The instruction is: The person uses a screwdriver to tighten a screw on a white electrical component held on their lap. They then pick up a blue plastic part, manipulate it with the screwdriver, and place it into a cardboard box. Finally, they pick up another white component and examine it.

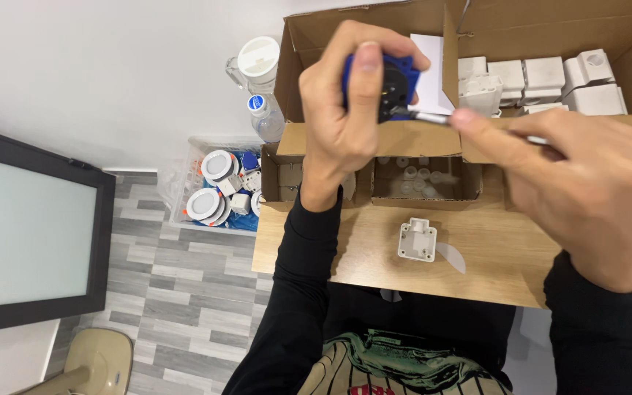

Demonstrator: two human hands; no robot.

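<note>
We are gripping a small blue and black plastic part [389, 86] in our left hand [345, 117], raised above the wooden worktop [491, 252], while our right hand [587, 183] is pinching a slim metal-tipped tool [429, 115] lying level, its tip touching the part from the right. Beyond the part, a large brown cardboard box [309, 51] is holding white plastic housings [543, 77]; one more white housing [417, 240] is lying on the worktop below.

water bottle [265, 117], white jug [256, 64], dark screen [31, 234]
</note>
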